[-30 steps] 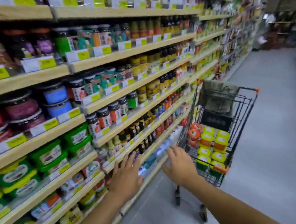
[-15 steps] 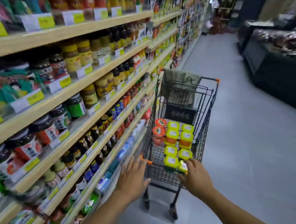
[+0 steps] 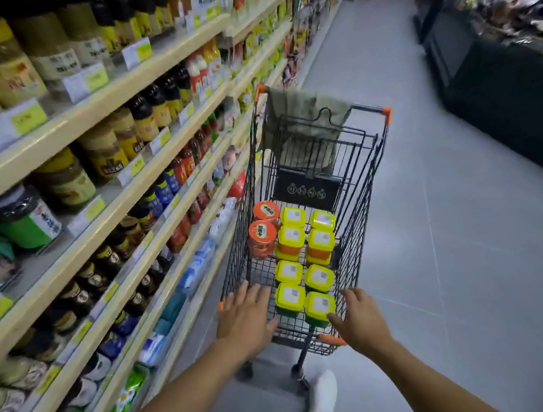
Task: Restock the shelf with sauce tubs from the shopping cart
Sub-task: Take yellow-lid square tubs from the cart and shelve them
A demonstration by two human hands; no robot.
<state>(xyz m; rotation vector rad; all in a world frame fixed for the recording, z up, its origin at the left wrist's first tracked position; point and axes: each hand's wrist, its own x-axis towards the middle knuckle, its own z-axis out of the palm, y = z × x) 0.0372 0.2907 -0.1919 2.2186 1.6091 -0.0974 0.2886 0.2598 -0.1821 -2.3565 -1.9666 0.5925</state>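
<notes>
The left hand (image 3: 246,316) and right hand (image 3: 359,318) hover apart over the shopping cart's (image 3: 387,114) near rim, fingers spread and holding nothing. The right fingertips lie just beside the nearest yellow-lidded sauce tub (image 3: 319,306). More tubs sit behind it in the basket, beside the shelf (image 3: 142,76).

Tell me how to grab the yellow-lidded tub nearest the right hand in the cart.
Reach down from above with the right hand and grip the yellow-lidded tub by its lid rim, thumb on the free near edge. It stands upright, other tubs crowd its left and far sides, and the shopping cart blocks a sideways reach.
</notes>
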